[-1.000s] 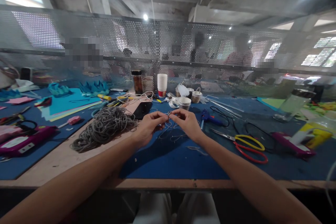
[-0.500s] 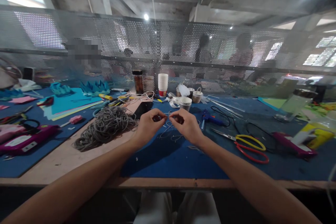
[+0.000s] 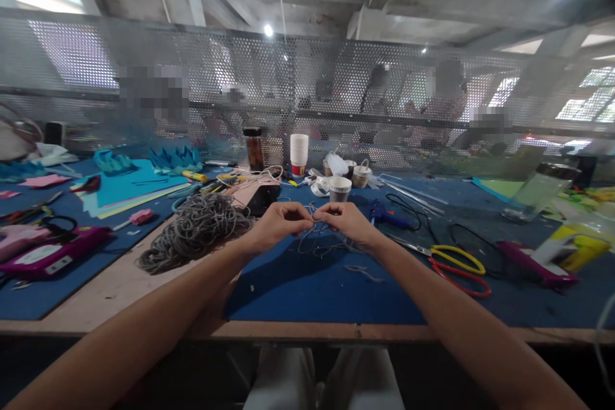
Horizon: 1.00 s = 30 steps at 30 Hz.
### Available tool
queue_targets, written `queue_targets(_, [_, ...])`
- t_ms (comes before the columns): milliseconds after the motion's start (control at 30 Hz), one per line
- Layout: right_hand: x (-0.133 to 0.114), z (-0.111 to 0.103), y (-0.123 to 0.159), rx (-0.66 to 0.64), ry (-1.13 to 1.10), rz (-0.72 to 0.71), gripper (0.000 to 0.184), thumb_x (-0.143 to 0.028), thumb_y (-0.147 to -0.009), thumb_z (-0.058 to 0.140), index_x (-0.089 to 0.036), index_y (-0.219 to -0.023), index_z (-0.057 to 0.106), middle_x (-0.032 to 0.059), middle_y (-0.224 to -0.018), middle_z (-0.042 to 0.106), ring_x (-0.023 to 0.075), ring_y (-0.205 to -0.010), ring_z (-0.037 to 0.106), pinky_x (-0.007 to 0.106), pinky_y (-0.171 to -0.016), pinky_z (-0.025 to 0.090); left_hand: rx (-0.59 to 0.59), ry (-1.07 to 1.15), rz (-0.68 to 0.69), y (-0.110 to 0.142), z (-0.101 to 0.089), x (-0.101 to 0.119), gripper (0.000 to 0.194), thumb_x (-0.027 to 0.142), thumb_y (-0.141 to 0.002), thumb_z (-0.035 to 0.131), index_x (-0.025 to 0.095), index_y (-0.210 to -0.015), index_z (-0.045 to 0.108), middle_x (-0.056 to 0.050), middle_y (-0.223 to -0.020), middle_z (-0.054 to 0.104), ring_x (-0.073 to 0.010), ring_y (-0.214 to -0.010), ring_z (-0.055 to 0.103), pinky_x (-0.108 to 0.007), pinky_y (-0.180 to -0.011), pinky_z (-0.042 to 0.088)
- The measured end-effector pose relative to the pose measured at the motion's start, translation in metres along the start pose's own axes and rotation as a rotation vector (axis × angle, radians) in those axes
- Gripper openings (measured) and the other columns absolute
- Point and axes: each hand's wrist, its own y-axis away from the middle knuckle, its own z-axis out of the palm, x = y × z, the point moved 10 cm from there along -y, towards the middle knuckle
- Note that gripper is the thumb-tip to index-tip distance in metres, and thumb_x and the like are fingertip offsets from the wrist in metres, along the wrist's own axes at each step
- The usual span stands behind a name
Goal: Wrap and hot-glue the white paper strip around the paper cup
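Observation:
Both hands meet over the middle of the blue mat [image 3: 327, 298], fingertips pinched together almost touching. Thin grey string [image 3: 307, 240] hangs in loops below the fingers. My left hand [image 3: 278, 223] is closed on the string between thumb and index finger. Opposite it, my right hand [image 3: 348, 223] pinches the same string. Whether the strand is knotted between them is too small to tell. Left of my left hand lies a large tangled heap of grey cord [image 3: 196, 230]. A short loose piece of string [image 3: 364, 273] rests on the mat under my right wrist.
Scissors with yellow and red handles [image 3: 459, 262] lie right of my right forearm, near a blue glue gun [image 3: 391, 214]. Behind the hands stand a grey paper cup [image 3: 340, 190], stacked white cups [image 3: 298, 152] and a brown jar [image 3: 253, 150]. Blue paper sheets [image 3: 129, 186] lie left.
The fingertips of both hands have come closer together, the right hand turning flatter. More of the string loops and the loose piece on the mat now show.

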Motion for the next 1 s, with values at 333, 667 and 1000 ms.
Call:
queue_targets(333, [-0.02,0.004,0.013,0.13,0.209,-0.169,0.016,-0.035,-0.088,0.066,-0.023,-0.094,0.074,0.0026,-0.084,0.065,0.016,-0.072,0.055,0.028,-0.069,0.042,0.232,0.027,-0.019,0.0,-0.023,-0.014,0.015,0.032,-0.075,0.072,0.017,-0.076,0.068,0.001,-0.062,0.059,-0.0122,-0.056,0.053,-0.024,-0.056,0.042])
queue_targets(667, [-0.01,-0.007,0.005,0.123,0.177,-0.115,0.017,-0.035,-0.086,0.069,-0.019,-0.087,0.075,0.0026,-0.081,0.068,0.0156,-0.072,0.058,0.028,-0.067,0.044,0.04,-0.051,0.0,-0.001,-0.005,-0.005,0.008,0.024,-0.07,0.075,0.017,-0.072,0.072,0.001,-0.061,0.061,-0.0115,-0.056,0.052,-0.023,-0.054,0.038])
queue_targets(1000, [-0.017,0.001,0.014,0.149,0.226,-0.163,0.015,-0.031,-0.087,0.067,-0.022,-0.095,0.075,0.0036,-0.089,0.066,0.0165,-0.076,0.054,0.031,-0.075,0.04,0.157,0.106,-0.059,-0.008,-0.023,-0.024,0.016,0.031,-0.075,0.074,0.017,-0.075,0.066,0.003,-0.064,0.059,-0.0086,-0.055,0.052,-0.021,-0.055,0.04])
